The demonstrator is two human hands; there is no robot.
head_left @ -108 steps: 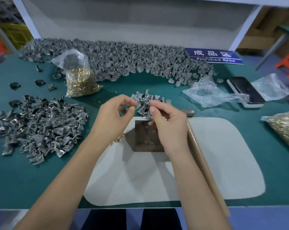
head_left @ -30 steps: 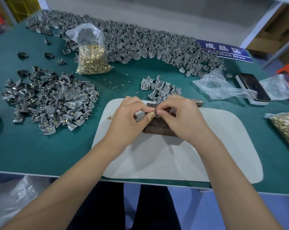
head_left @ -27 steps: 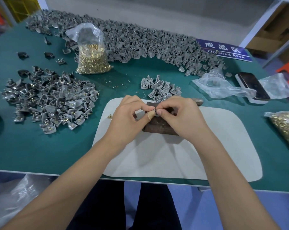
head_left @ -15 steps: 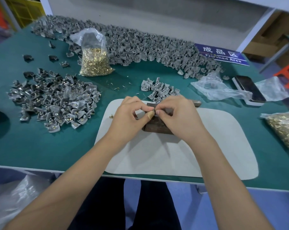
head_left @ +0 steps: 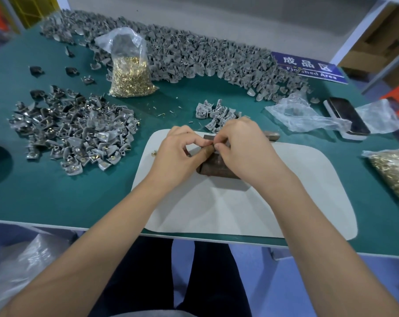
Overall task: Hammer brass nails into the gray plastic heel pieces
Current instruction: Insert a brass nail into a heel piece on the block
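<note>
Left hand (head_left: 177,154) and right hand (head_left: 242,147) meet fingertip to fingertip over the dark block (head_left: 219,167) on the white mat (head_left: 239,209), both pinching something small between them — too hidden to name. Just behind the hands lies a small cluster of gray heels (head_left: 216,114). A bigger heap (head_left: 72,131) sits well left, some showing brass. A nail bag (head_left: 129,72) stands behind it; the long heel pile (head_left: 194,56) runs along the back — phone (head_left: 347,117) far right

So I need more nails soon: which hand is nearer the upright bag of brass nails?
Left. The left hand lies below-right of the bag; the right hand sits farther right.
</note>
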